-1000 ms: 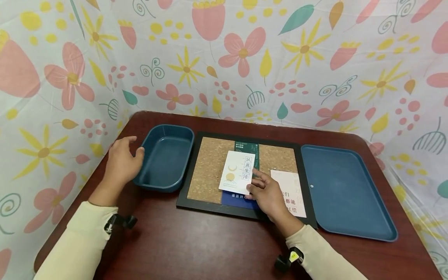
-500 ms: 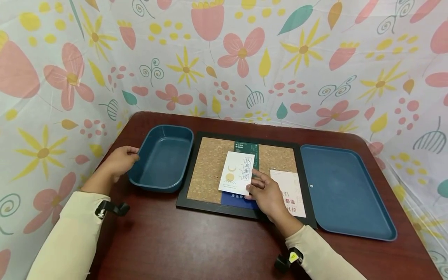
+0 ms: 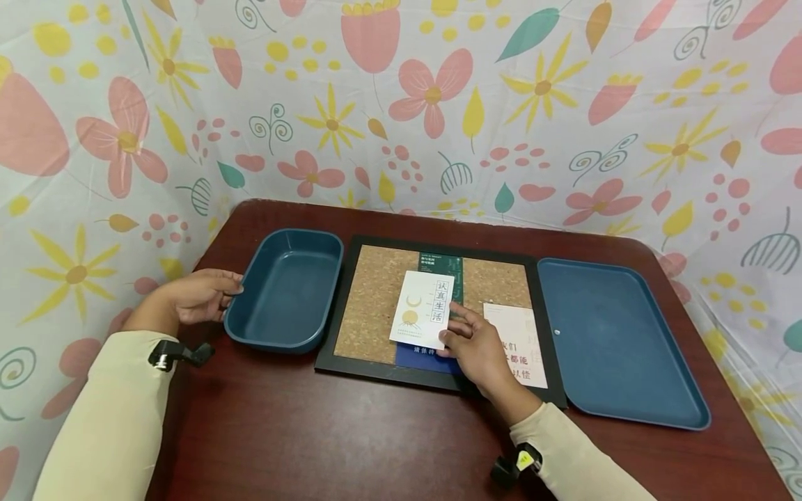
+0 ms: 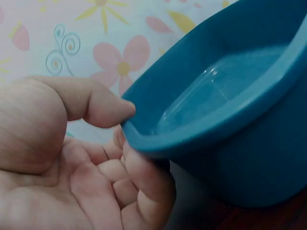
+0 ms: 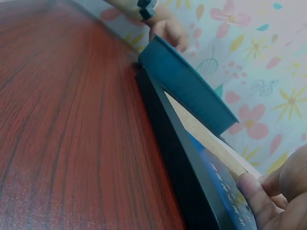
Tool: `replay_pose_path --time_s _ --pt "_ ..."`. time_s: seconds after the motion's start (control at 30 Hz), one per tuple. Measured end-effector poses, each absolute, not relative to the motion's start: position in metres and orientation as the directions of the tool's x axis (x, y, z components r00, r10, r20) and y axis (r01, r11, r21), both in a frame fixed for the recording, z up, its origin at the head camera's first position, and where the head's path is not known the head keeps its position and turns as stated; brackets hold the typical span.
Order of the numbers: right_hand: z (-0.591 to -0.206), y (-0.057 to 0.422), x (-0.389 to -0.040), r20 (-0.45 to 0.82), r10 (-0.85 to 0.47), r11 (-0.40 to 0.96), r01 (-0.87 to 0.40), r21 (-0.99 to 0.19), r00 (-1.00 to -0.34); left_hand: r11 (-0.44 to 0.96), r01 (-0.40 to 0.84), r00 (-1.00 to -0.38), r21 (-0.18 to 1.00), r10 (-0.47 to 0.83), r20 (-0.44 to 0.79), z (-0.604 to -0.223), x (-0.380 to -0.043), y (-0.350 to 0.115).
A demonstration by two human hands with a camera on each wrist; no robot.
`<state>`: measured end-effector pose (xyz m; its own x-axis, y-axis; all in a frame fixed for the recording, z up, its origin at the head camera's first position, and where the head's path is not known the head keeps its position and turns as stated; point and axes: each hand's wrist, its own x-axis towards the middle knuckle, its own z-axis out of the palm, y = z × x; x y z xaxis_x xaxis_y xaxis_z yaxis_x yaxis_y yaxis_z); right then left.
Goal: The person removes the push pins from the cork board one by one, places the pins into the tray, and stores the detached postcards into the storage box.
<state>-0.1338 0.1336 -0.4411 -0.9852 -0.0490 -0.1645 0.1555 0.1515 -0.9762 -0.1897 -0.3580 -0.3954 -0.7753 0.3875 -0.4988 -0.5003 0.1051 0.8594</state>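
In the head view, my left hand (image 3: 202, 298) pinches the left rim of a deep blue rectangular bin (image 3: 287, 296). The left wrist view has the thumb (image 4: 111, 111) over that rim and curled fingers (image 4: 146, 184) below it; the bin holds nothing. My right hand (image 3: 481, 351) grips the lower right edge of a white card (image 3: 413, 309) bearing a gold moon and Chinese characters. That card lies over a cork board (image 3: 370, 299) in a black frame, partly covering a green card (image 3: 441, 263) and a dark blue card (image 3: 420, 356).
Right of the card in hand, a pale card with red characters (image 3: 510, 334) lies on the board. A shallow blue tray (image 3: 620, 341) stands to the board's right. All rest on a dark red wooden table (image 3: 351, 438), with a flowered cloth (image 3: 376, 104) behind.
My left hand has come down onto the bin's left rim and gripped it. The bin has shifted a little left and nearer to me. The right hand and its card have stayed put.
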Motion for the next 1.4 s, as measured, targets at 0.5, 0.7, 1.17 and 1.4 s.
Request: replay_pose_path --time_s 0.5,0.7,1.17,1.4 --pt "-0.44 0.131 -0.134 -0.144 -0.064 0.112 0.137 -0.984 -0.987 -0.005 -0.515 -0.741 0.857 0.506 -0.443 -0.402 -0.193 -0.368" --pt "-0.439 0.127 -0.134 -0.142 -0.079 0.092 0.135 -0.987 -0.987 0.026 -0.515 -0.753 0.857 0.464 -0.467 -0.402 -0.191 -0.367" --pt "-0.431 0.115 -0.135 -0.139 -0.108 0.085 0.13 -0.988 -0.984 -0.007 -0.514 -0.753 0.858 0.482 -0.448 -0.405 -0.189 -0.371" --pt "-0.427 0.108 -0.135 -0.133 -0.124 0.08 0.123 -0.989 -0.983 -0.004 -0.509 -0.757 0.861 0.479 -0.445 -0.403 -0.188 -0.371"
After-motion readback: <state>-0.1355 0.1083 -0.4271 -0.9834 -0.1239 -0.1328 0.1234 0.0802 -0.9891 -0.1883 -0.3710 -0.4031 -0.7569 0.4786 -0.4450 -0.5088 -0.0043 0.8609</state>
